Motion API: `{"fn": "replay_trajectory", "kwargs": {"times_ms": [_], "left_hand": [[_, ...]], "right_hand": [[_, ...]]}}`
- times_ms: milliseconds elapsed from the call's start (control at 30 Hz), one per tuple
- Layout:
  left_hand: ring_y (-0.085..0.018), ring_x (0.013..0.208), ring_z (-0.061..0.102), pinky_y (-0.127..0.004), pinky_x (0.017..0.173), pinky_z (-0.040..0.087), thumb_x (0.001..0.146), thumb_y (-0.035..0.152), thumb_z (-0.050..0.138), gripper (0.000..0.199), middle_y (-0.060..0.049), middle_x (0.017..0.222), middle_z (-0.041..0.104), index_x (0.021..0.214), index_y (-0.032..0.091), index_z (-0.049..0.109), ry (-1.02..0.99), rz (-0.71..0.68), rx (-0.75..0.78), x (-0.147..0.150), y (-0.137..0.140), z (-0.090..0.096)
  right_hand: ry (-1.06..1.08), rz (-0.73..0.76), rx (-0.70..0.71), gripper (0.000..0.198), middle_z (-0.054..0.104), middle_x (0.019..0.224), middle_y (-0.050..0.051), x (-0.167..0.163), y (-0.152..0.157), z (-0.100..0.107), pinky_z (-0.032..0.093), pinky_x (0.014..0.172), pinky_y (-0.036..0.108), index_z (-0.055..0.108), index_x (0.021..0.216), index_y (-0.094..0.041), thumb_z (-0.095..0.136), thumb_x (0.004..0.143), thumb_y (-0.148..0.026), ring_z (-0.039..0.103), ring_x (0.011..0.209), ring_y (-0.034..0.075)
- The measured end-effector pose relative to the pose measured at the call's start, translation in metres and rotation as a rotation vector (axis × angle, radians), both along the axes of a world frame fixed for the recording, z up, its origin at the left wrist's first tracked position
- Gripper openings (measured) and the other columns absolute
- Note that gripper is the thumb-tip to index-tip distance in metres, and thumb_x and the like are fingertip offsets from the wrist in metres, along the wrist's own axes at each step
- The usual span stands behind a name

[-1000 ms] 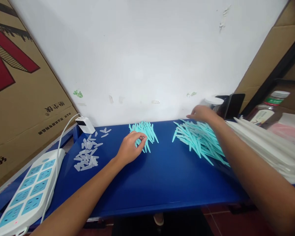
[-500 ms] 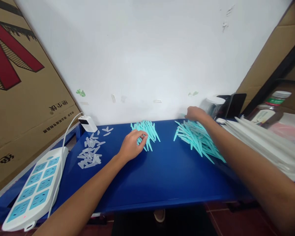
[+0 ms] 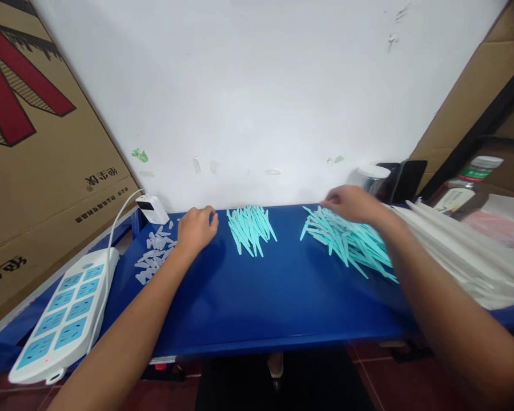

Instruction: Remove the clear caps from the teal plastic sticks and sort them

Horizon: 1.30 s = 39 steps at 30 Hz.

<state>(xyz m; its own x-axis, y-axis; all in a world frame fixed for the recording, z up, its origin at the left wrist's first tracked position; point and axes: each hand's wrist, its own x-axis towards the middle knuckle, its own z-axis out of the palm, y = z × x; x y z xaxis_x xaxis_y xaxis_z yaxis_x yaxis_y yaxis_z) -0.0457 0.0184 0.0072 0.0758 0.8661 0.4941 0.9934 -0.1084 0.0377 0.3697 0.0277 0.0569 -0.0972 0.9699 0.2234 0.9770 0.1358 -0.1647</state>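
My left hand [image 3: 197, 228] is over the back left of the blue table, fingers curled, between the translucent small pieces [image 3: 156, 251] and the middle pile of turquoise pointed sticks [image 3: 252, 228]. Whatever its fingers may hold is hidden. At the back edge of the right pile of turquoise sticks [image 3: 346, 240], my right hand [image 3: 346, 204] has its fingertips bent together in a pinch. I cannot make out what is in it. The middle sticks lie roughly side by side; those on the right are heaped loosely.
A white power strip [image 3: 64, 319] with a cable lies at the left, near a small white device [image 3: 153, 209]. On the right are a lidded jar [image 3: 372, 178], a dark phone-like slab [image 3: 411, 180], white bags [image 3: 458, 251] and a bottle [image 3: 462, 185]. A white wall [image 3: 257, 103] stands behind.
My left hand has moved left, off the middle turquoise pile toward the translucent pieces. My right hand has stayed at the back of the right pile, shifting only slightly.
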Motion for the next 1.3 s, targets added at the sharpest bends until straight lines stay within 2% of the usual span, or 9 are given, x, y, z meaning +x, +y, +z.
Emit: {"fn": "replay_trajectory", "kwargs": {"times_ms": [67,133,233,433,533,667,933,1100,1300], "left_hand": [[-0.037,0.093,0.069,-0.042,0.074,0.049,0.097,0.039,0.047,0.036,-0.018,0.094,0.074,0.11,0.019,0.074,0.06,0.095,-0.067,-0.015,0.006,0.001],[-0.039,0.094,0.069,-0.043,0.074,0.05,0.096,0.04,0.047,0.038,-0.02,0.098,0.075,0.108,0.017,0.075,0.083,0.167,-0.126,-0.028,0.011,0.002],[-0.041,0.096,0.07,-0.044,0.075,0.051,0.095,0.042,0.047,0.04,-0.021,0.1,0.075,0.107,0.017,0.075,0.089,0.234,-0.163,-0.04,0.014,0.004],[-0.042,0.098,0.07,-0.046,0.078,0.052,0.095,0.045,0.048,0.042,-0.021,0.101,0.075,0.112,0.018,0.075,0.085,0.208,-0.172,-0.039,0.012,0.005],[-0.041,0.096,0.07,-0.046,0.077,0.052,0.095,0.047,0.047,0.043,-0.02,0.1,0.075,0.111,0.018,0.075,0.085,0.201,-0.15,-0.036,0.011,0.007],[-0.04,0.096,0.07,-0.045,0.077,0.052,0.095,0.048,0.048,0.042,-0.019,0.1,0.076,0.11,0.019,0.075,0.083,0.179,-0.151,-0.034,0.01,0.007],[-0.04,0.092,0.07,-0.045,0.076,0.051,0.095,0.05,0.05,0.041,-0.02,0.097,0.076,0.107,0.019,0.075,0.06,0.114,-0.137,-0.034,0.011,0.004],[-0.038,0.09,0.07,-0.043,0.077,0.05,0.095,0.051,0.052,0.04,-0.017,0.092,0.075,0.104,0.02,0.075,0.025,0.093,-0.134,-0.032,0.009,0.006],[-0.029,0.106,0.066,-0.04,0.095,0.048,0.102,0.055,0.044,0.049,-0.011,0.106,0.075,0.123,0.018,0.067,-0.302,-0.276,-0.003,-0.004,0.008,-0.007]], "right_hand": [[0.141,0.106,-0.077,0.057,0.078,0.098,0.019,-0.053,-0.003,-0.005,0.053,0.069,0.033,0.076,0.102,-0.014,0.048,0.1,-0.064,0.073,0.084,0.027],[0.106,0.053,-0.161,0.076,0.076,0.089,0.022,-0.105,0.001,-0.01,0.054,0.073,0.04,0.075,0.094,-0.011,0.039,0.096,-0.078,0.073,0.082,0.033],[0.089,-0.023,-0.304,0.087,0.075,0.099,0.025,-0.165,0.014,-0.018,0.056,0.082,0.044,0.075,0.101,-0.011,0.038,0.088,-0.088,0.073,0.096,0.038],[-0.079,-0.039,-0.427,0.097,0.061,0.138,0.033,-0.214,0.032,-0.03,0.055,0.094,0.047,0.07,0.127,-0.003,0.054,0.081,-0.086,0.06,0.127,0.045],[-0.089,-0.003,-0.464,0.089,0.059,0.141,0.032,-0.213,0.032,-0.033,0.056,0.094,0.047,0.067,0.133,-0.004,0.057,0.086,-0.078,0.061,0.127,0.044],[-0.111,0.081,-0.526,0.061,0.066,0.133,0.028,-0.204,0.024,-0.035,0.057,0.091,0.046,0.074,0.119,-0.008,0.061,0.092,-0.061,0.068,0.116,0.042],[-0.034,0.142,-0.467,0.028,0.073,0.113,0.027,-0.183,-0.004,-0.038,0.055,0.079,0.04,0.068,0.107,-0.01,0.061,0.096,-0.034,0.072,0.108,0.04],[0.07,0.271,-0.544,0.024,0.074,0.078,0.016,-0.145,-0.015,-0.037,0.051,0.058,0.033,0.056,0.093,-0.016,0.051,0.102,-0.037,0.073,0.066,0.027],[0.284,0.461,-0.573,0.03,0.058,0.065,-0.001,-0.098,-0.021,-0.041,0.048,0.053,0.028,0.037,0.083,-0.023,0.041,0.107,-0.041,0.058,0.046,0.014]]}}
